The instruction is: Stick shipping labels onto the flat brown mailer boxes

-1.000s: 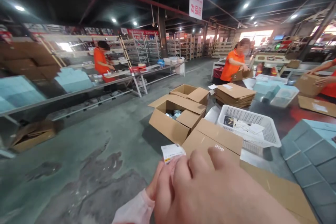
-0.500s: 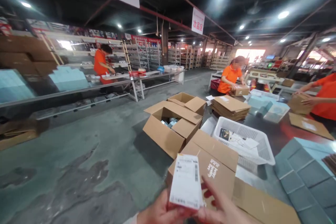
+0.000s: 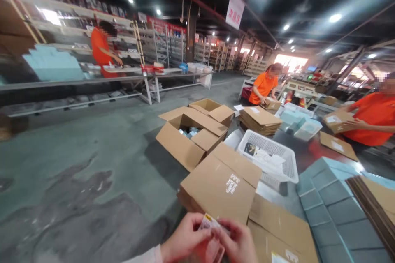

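Fingers curled nearly closed, the left hand [image 3: 184,236] and right hand [image 3: 238,241] pinch a small labelled packet [image 3: 207,222] between them, low in the view and just in front of cardboard stacked flat with white lettering [image 3: 216,185] on top. That stack stands between the hands and a white perforated basket [image 3: 291,170] of papers on the surface [image 3: 282,137]. Beyond it to the left, an open carton [image 3: 182,148] with raised flaps holds small light-blue items; a second open carton [image 3: 226,113] sits just behind. More cardboard lies at the near right, beside a bank of light-blue boxes [image 3: 335,201] with brown sheets [image 3: 381,197] by it. Past the basket, a pile of flattened cardboard [image 3: 262,118] borders the workspace. Two people in orange, one at center [image 3: 262,88] and one at right [image 3: 373,117], each handle a brown box; a third [image 3: 100,51] bends over a bench at left.
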Available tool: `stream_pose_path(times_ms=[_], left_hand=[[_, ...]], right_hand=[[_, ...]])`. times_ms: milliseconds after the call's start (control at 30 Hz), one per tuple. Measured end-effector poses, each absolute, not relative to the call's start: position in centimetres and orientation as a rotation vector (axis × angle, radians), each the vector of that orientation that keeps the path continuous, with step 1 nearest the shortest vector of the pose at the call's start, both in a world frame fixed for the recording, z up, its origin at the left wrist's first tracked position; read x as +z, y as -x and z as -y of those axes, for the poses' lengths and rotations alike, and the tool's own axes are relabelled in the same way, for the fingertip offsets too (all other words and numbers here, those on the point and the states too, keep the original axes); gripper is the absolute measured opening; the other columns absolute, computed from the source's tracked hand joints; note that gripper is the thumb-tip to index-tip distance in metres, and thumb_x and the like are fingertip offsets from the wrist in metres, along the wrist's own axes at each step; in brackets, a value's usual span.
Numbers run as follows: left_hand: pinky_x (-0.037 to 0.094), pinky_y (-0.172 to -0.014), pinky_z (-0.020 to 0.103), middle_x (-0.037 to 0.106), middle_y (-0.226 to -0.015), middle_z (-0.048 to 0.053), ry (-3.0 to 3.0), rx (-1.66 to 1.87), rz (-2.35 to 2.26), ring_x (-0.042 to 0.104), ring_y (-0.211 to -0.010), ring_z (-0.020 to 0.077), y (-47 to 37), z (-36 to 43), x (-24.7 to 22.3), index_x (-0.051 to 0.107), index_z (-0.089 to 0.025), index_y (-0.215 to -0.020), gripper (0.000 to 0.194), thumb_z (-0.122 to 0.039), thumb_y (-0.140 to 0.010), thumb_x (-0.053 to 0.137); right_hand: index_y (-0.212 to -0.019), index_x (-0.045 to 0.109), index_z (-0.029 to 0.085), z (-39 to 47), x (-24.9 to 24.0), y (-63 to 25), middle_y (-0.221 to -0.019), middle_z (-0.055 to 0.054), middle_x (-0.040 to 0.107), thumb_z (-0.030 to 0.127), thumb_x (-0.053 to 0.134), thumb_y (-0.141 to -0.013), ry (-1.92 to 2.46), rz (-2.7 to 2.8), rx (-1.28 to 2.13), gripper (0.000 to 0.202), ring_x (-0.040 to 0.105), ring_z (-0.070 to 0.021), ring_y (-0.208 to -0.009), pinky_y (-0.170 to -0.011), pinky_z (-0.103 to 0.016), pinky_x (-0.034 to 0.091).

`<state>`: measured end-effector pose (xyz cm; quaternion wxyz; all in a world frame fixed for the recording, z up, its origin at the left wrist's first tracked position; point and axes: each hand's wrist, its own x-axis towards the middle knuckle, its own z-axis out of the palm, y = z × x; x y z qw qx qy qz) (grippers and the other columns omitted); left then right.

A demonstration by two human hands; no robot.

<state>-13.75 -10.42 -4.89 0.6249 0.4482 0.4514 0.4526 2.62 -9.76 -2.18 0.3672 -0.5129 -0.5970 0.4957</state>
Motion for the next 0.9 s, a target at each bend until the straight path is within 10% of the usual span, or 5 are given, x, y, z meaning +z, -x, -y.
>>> stream_pose_path(times_ms=[233, 500, 700, 900], left_hand=[[0.029, -0.050, 0.022, 0.040, -0.047, -0.006, -0.880, 1.139, -1.357, 0.036, -0.051, 0.0085, 12.1, 10.3, -8.9, 0.041, -0.018, -0.047, 0.054, -0.062, -0.062, 0.069], [0.050, -0.079, 0.032, 0.072, -0.091, 0.013, -0.731, 0.763, -0.925, 0.065, -0.083, 0.0232, 16.7, 6.5, -13.5, 0.071, -0.006, -0.096, 0.065, -0.047, -0.047, 0.085], [0.051, -0.071, 0.028, 0.071, -0.070, -0.002, -0.760, 0.693, -1.011, 0.068, -0.077, 0.0235, 19.8, 10.6, -16.2, 0.077, -0.012, -0.085, 0.050, -0.054, -0.059, 0.073], [0.056, -0.055, 0.033, 0.074, -0.069, 0.002, -0.488, 0.697, -1.307, 0.068, -0.065, 0.0270, 25.8, 12.7, -14.1, 0.072, -0.024, -0.084, 0.047, -0.053, -0.049, 0.081]], right_hand=[[-0.082, 0.076, 0.022, 8.5, -3.5, -3.3, -0.080, -0.008, 0.075, 0.051, 0.063, -0.076, 1.537, 1.747, 1.114, 0.033, 0.069, -0.0251, -0.073, -0.068, -0.033, 0.055], [-0.071, 0.071, 0.015, -5.7, -7.6, -2.8, -0.105, -0.016, 0.062, 0.042, 0.066, -0.071, 1.712, 1.694, 0.689, 0.028, 0.061, -0.0257, -0.098, -0.082, -0.036, 0.052], [-0.133, 0.048, 0.007, -11.8, -10.4, -1.2, -0.146, -0.024, 0.033, 0.037, 0.065, -0.076, 1.962, 1.727, 0.407, 0.066, 0.027, -0.0379, -0.135, -0.110, -0.055, 0.019], [-0.147, 0.023, 0.004, -5.2, -11.6, 4.0, -0.155, -0.023, 0.008, 0.062, 0.036, -0.089, 2.237, 1.894, 0.381, 0.083, -0.002, -0.0394, -0.143, -0.108, -0.065, -0.006]])
